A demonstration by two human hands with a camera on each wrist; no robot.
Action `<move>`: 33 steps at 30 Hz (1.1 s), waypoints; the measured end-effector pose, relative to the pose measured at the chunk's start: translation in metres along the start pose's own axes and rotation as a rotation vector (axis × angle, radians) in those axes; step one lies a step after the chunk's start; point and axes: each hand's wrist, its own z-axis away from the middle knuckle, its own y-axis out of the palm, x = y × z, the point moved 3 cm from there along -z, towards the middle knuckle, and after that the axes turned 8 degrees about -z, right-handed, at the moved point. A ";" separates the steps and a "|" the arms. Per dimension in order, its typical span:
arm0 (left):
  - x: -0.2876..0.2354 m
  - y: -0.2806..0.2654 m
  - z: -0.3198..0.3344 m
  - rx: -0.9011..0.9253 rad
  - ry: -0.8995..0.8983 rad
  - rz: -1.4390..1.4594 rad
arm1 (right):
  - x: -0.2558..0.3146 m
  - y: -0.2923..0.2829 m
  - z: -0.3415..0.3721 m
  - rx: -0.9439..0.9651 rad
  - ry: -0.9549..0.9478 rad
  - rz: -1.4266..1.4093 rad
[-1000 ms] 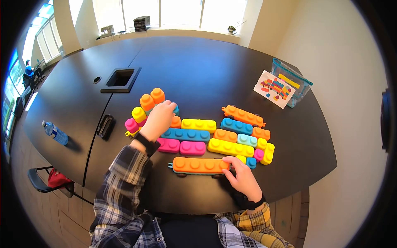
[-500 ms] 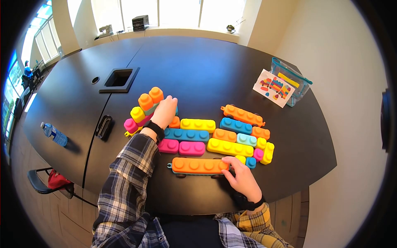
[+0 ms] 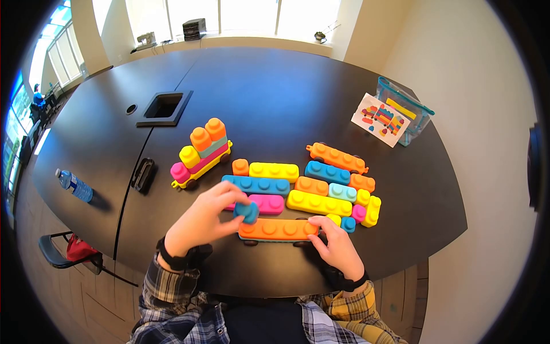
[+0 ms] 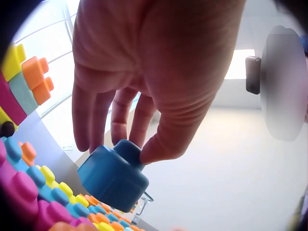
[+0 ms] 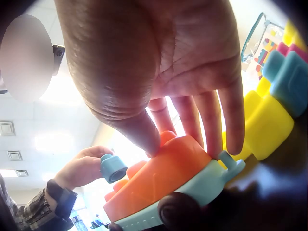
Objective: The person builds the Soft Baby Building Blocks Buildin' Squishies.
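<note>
A small blue toy block [image 3: 246, 212] with one stud is pinched between the thumb and fingers of my left hand [image 3: 200, 222]. It is held close over the left end of a long orange block [image 3: 272, 230]. This orange block sits on a light blue wheeled base [image 5: 214, 178] with a hook at its end. With thumb and fingers, my right hand [image 3: 339, 247] grips the block's right end. In the left wrist view, the blue block [image 4: 115, 175] hangs tilted below the fingertips.
Loose blocks, such as a long yellow block [image 3: 319, 203], lie in rows beyond the hands. A stacked toy wagon [image 3: 207, 163] stands left, an orange wagon [image 3: 337, 159] at back right. A picture card [image 3: 379, 120] leans on a clear bag [image 3: 413, 129]; a water bottle [image 3: 75, 186] lies left.
My left hand has come back from beside the stacked wagon, bringing the small blue block toward me over the orange block. My right hand has kept its place.
</note>
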 end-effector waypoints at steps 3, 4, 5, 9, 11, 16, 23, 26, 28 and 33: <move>0.003 0.008 0.018 -0.008 -0.020 -0.002 | 0.000 0.000 0.000 0.004 -0.004 0.012; 0.005 0.012 0.022 -0.022 -0.033 -0.003 | 0.000 0.000 0.000 0.004 -0.007 0.019; 0.005 0.015 0.024 -0.030 -0.054 0.015 | 0.000 0.001 -0.001 0.005 -0.009 0.018; 0.004 0.023 0.027 -0.023 -0.035 0.024 | -0.002 0.001 0.000 0.004 -0.011 0.009; 0.005 0.025 0.029 -0.031 -0.087 0.062 | -0.002 0.002 0.000 0.002 -0.013 0.010; 0.003 0.028 0.032 -0.052 -0.136 0.053 | 0.000 0.002 -0.001 -0.005 -0.004 -0.007; -0.003 0.033 0.034 -0.098 -0.150 -0.004 | -0.002 0.004 0.000 0.001 -0.022 0.006; -0.004 0.033 0.035 -0.107 -0.150 -0.011 | -0.002 0.005 -0.001 -0.006 -0.007 -0.010; -0.001 0.033 0.035 -0.100 -0.132 -0.012 | -0.004 0.005 0.000 -0.004 -0.018 0.003; 0.000 0.036 0.032 -0.083 -0.122 0.006 | 0.000 0.003 0.000 0.001 -0.004 0.001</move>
